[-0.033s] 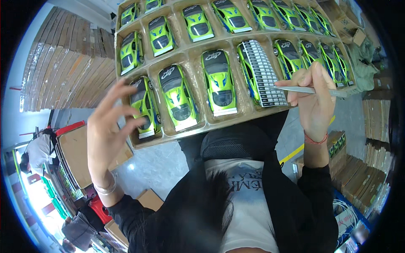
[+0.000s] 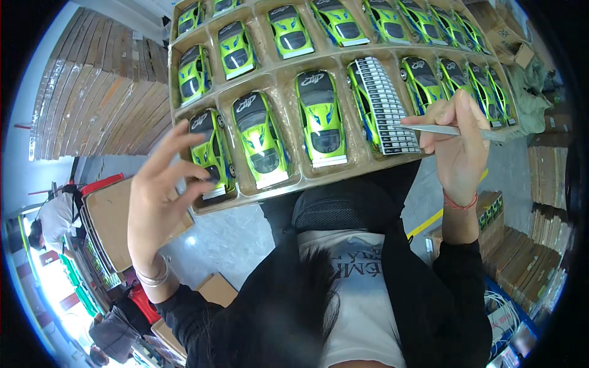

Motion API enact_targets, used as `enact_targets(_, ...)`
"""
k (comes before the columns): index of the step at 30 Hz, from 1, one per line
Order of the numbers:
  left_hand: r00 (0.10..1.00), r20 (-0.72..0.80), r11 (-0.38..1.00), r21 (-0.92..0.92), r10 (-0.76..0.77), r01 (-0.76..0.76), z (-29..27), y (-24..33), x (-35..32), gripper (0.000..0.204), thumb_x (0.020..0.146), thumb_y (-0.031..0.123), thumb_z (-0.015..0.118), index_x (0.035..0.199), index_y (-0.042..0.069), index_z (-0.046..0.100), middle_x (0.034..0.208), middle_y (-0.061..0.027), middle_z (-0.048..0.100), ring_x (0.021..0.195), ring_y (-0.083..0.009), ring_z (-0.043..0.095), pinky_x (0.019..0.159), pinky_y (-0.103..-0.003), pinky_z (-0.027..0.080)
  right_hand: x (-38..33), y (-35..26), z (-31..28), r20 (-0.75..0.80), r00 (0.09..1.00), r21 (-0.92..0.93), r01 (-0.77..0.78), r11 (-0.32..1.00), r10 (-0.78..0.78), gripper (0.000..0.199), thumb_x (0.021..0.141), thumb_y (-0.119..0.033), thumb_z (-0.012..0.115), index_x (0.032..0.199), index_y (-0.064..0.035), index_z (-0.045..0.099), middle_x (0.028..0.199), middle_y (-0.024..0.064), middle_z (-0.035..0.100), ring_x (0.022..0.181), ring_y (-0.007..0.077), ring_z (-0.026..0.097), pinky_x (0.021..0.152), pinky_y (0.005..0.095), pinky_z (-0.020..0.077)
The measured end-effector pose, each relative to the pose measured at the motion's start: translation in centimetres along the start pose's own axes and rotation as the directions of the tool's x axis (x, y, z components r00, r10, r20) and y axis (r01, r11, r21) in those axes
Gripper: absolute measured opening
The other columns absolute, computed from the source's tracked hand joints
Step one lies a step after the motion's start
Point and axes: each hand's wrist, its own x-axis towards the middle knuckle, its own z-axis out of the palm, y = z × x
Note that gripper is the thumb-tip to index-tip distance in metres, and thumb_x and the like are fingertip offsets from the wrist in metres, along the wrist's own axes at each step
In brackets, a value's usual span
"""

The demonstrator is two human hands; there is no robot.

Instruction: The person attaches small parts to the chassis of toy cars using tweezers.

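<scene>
Green toy cars (image 2: 320, 119) with black roofs sit in the compartments of a brown tray (image 2: 245, 195). My left hand (image 2: 156, 193) hovers at the tray's near left corner, fingers apart and empty, partly in front of the leftmost toy car (image 2: 211, 147). My right hand (image 2: 457, 147) pinches slim metal tweezers (image 2: 438, 129), their tip pointing left. That tip is over a sheet of small black-and-white labels (image 2: 389, 110), which lies across one car in the front row. Whether the tip touches the sheet, or holds a label, I cannot make out.
Flattened cardboard (image 2: 92, 92) is stacked high at the left, and more cardboard (image 2: 521, 257) stands at the right. A green plastic sack (image 2: 527, 101) lies beyond the tray's right end. A person (image 2: 61, 218) is at the far left, near a brown board (image 2: 113, 221).
My left hand has shifted slightly, its thumb and fingers a little nearer one another. The tray sits very slightly higher in the picture. My right hand and the tweezers look almost unmoved.
</scene>
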Motion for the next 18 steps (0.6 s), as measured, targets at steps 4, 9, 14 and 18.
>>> enact_targets(4, 0.972, 0.223, 0.997, 0.026, -0.071, 0.067, -0.1, 1.8, -1.1, 0.019, 0.068, -0.001, 0.077, 0.082, 0.004, 0.065, 0.126, -0.0108, 0.063, 0.123, -0.0358, 0.059, 0.094, -0.042, 0.052, 0.1, 0.3, 0.4, -0.002, 1.000, 0.004, -0.009, 1.000, 0.009, 0.038, 0.106, -0.027, 0.038, 0.079, -0.0028, 0.051, 0.064, 0.0129, 0.057, 0.054, 0.0155, 0.053, 0.081, 0.0426, 0.0564)
enact_targets(9, 0.992, 0.013, 0.988, 0.090, 0.125, -0.126, -0.1, 2.1, -1.3, 0.019, 0.071, -0.005, 0.070, 0.087, 0.005, 0.069, 0.120, -0.0137, 0.066, 0.117, -0.0331, 0.063, 0.089, -0.039, 0.055, -0.2, 0.3, 0.1, 0.008, 1.000, 0.087, 0.013, 0.996, -0.014, 0.038, 0.106, -0.026, 0.040, 0.082, -0.0011, 0.053, 0.067, 0.0142, 0.058, 0.054, 0.0160, 0.054, 0.080, 0.0417, 0.0561)
enact_targets(14, 0.965, -0.244, 0.989, 0.126, 0.100, -0.071, 1.5, 0.9, -0.7, 0.032, 0.077, -0.007, 0.063, 0.107, 0.000, 0.070, 0.119, -0.0174, 0.066, 0.112, -0.0311, 0.066, 0.086, -0.033, 0.055, -0.4, -0.1, -0.6, -0.014, 0.999, 0.033, 0.036, 0.999, -0.036, 0.037, 0.106, -0.027, 0.041, 0.082, -0.0005, 0.053, 0.069, 0.0128, 0.058, 0.055, 0.0159, 0.054, 0.080, 0.0399, 0.0559)
enact_targets(18, 0.927, -0.367, 0.981, 0.194, 0.075, -0.003, 3.8, -0.3, -0.3, 0.033, 0.080, -0.001, 0.072, 0.113, -0.001, 0.068, 0.120, -0.0167, 0.066, 0.112, -0.0305, 0.066, 0.087, -0.034, 0.054, -0.9, -0.5, 0.0, -0.071, 0.996, -0.117, 0.047, 0.992, -0.056, 0.036, 0.108, -0.024, 0.033, 0.079, -0.0061, 0.046, 0.066, 0.0080, 0.049, 0.054, 0.0141, 0.049, 0.080, 0.0450, 0.0564)
